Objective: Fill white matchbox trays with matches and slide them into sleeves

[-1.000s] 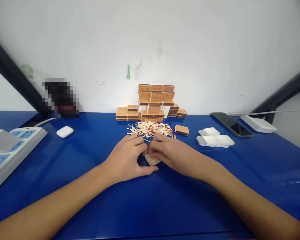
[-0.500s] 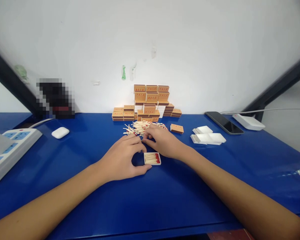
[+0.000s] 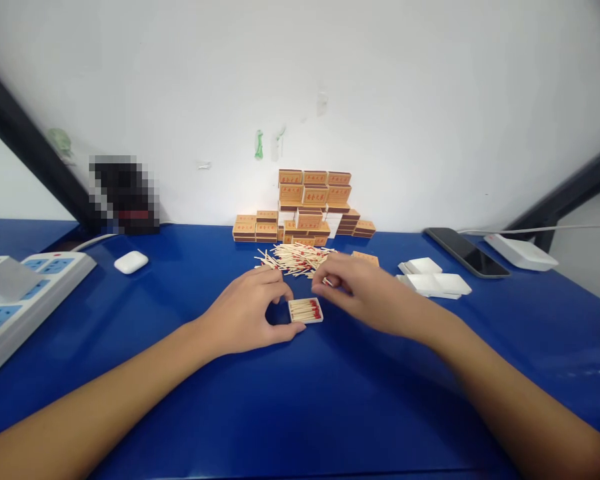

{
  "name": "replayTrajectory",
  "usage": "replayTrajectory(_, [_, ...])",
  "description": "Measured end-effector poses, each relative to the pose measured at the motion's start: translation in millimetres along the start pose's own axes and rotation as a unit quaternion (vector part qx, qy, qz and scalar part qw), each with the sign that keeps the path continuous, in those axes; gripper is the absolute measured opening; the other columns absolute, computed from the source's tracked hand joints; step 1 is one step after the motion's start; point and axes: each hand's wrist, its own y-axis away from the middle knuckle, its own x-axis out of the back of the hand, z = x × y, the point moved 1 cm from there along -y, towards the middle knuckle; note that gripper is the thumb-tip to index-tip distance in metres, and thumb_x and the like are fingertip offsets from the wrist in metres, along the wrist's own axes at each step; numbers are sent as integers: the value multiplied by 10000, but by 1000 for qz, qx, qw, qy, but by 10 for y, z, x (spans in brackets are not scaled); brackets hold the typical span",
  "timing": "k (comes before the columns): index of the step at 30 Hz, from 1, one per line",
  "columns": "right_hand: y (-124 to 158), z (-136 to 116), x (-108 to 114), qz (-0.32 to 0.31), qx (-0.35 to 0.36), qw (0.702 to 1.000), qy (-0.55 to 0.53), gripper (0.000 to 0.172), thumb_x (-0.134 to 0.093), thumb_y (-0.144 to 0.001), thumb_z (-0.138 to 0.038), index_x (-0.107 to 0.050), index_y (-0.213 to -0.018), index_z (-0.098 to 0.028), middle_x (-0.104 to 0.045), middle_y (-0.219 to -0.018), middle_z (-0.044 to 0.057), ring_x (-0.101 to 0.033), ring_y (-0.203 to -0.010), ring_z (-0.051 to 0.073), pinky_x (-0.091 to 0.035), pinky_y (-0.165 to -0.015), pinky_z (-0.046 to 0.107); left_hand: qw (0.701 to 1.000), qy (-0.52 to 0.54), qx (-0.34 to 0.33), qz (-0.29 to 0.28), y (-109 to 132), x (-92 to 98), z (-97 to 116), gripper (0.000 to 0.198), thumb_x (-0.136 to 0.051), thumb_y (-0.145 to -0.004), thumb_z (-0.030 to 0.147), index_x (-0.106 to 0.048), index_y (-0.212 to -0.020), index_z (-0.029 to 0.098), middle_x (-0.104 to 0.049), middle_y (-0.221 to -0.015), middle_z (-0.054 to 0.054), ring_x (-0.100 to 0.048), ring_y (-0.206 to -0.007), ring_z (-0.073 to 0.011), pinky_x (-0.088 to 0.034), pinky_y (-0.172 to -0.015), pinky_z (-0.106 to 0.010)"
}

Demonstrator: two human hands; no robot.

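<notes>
A small white tray [image 3: 305, 321] filled with red-tipped matches [image 3: 304, 310] lies on the blue table [image 3: 280, 407]. My left hand [image 3: 253, 310] rests around the tray's left end, thumb at its near edge and fingers curled at its far edge. Just right of the tray, my right hand [image 3: 360, 287] is raised with its fingers pinched on what looks like matches, a red tip showing between them. Behind both hands is a loose pile of matches [image 3: 297, 257]. An orange matchbox [image 3: 365, 258] is partly hidden behind my right hand.
Stacked matchboxes [image 3: 315, 195] stand against the wall. White trays [image 3: 437, 283], a phone [image 3: 465, 252] and a white box [image 3: 521, 253] are on the right. At left are a white earphone case [image 3: 131, 262] and a power strip [image 3: 40, 293].
My right hand has moved right and up from the pile, its fingers now pinched on matches. The left hand stays at the tray. The whole view has shifted slightly.
</notes>
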Motion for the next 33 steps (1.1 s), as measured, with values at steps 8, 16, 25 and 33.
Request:
replayTrajectory(8, [-35,271,86,14,-101,987,124,192,-585,-1003,-315,-634,-853,-205,-667,-900,66,-577,-769,202,-372,-675,331,1000,19,-9,5,9,-26,22,306,-789,-869,462,-745,-1011,194,-621,-851,-25,-593,-825,-204,-493,-768,-365])
replayTrajectory(16, [-115,197,-139,35,-112,987,113,176,-659,-975,-299,-636,-829,-204,-712,-939,65,-629,-807,197,-416,-722,328,1000,9,3,-7,7,-42,26,311,-781,-886,465,-744,-1001,179,-622,-850,-27,-589,-833,-205,-485,-783,-366])
replayTrajectory(25, [-60,337,-77,-39,-65,993,91,144,-560,-1042,-255,-617,-915,-217,-684,-933,52,-605,-851,214,-413,-748,330,1000,-4,1,-6,6,-28,14,320,-771,-892,476,-740,-1006,178,-629,-863,-31,-596,-855,-215,-493,-800,-374])
replayTrajectory(33, [-32,260,34,-44,-39,994,94,164,-500,-1058,-243,-576,-918,-203,-644,-1039,90,-589,-861,214,-441,-763,340,1000,-5,8,-5,9,-18,-14,297,-782,-889,456,-742,-991,181,-624,-833,-18,-596,-829,-201,-495,-799,-368])
